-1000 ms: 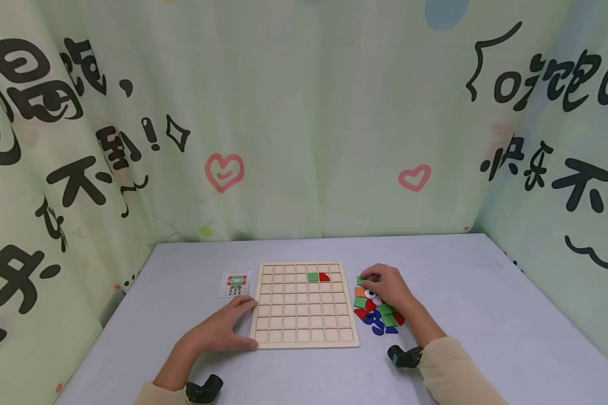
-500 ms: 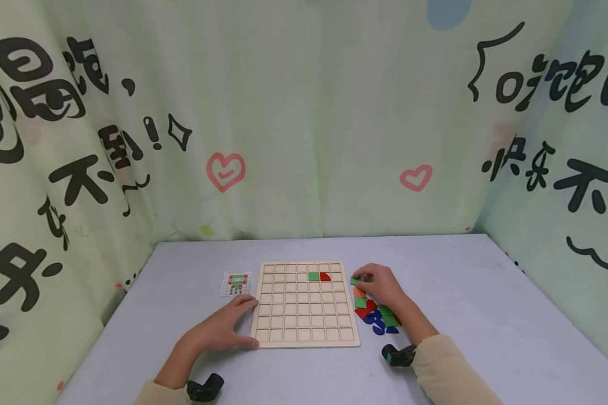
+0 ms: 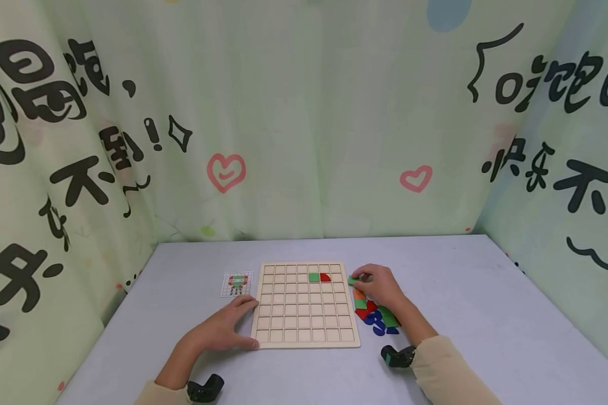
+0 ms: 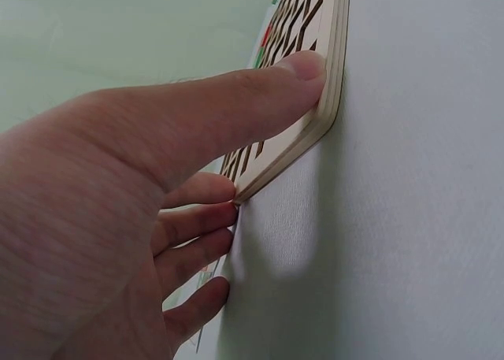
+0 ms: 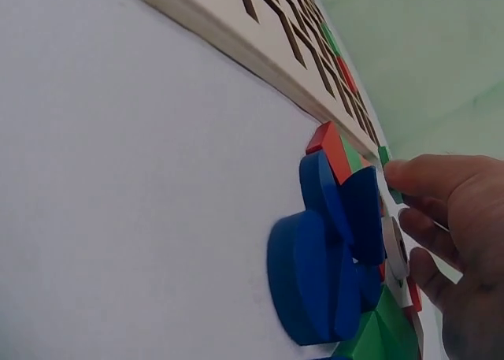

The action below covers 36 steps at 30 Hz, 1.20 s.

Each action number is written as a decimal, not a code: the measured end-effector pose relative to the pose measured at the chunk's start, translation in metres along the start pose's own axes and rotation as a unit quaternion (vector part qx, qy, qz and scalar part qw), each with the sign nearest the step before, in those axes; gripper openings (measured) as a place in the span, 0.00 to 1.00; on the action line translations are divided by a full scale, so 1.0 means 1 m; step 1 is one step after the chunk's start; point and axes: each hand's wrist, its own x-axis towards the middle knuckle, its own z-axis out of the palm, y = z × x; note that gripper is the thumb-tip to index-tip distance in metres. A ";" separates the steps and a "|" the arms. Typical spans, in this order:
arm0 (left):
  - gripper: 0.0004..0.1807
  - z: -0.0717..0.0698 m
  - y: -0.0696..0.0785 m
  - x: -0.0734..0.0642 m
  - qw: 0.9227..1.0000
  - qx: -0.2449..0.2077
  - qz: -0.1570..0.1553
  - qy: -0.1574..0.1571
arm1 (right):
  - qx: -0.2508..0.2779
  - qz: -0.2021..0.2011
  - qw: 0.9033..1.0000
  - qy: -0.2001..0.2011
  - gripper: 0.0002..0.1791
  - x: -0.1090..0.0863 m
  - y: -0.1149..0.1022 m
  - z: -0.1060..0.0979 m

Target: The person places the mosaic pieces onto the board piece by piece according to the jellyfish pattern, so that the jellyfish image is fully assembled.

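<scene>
A wooden grid board (image 3: 289, 320) lies on the table; one green square (image 3: 313, 277) and a red rounded piece (image 3: 325, 277) sit side by side in its upper cells. My left hand (image 3: 223, 331) rests at the board's left side, thumb on the near corner's rim and fingertips against the edge. Just off the board's right edge, my right hand (image 3: 383, 288) pinches a green block (image 5: 384, 157) between thumb and fingers. Below that hand lies a pile of loose pieces, with blue rounded ones (image 5: 303, 273), an orange one (image 3: 359, 294) and green ones (image 3: 387, 316); the hand hides part of it.
Left of the board lies a small card (image 3: 236, 283) printed with a red and green figure on a grid. Black devices (image 3: 205, 388) are strapped at both wrists. A printed curtain (image 3: 314, 124) hangs behind the table (image 3: 284, 379).
My right hand has moved left from the pile toward the board's right edge, carrying the green block. The left hand stays at the board.
</scene>
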 end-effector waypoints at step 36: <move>0.50 0.001 -0.002 -0.001 1.000 0.000 0.005 -0.002 | 0.063 -0.070 0.996 -0.010 0.06 0.012 -0.035 0.035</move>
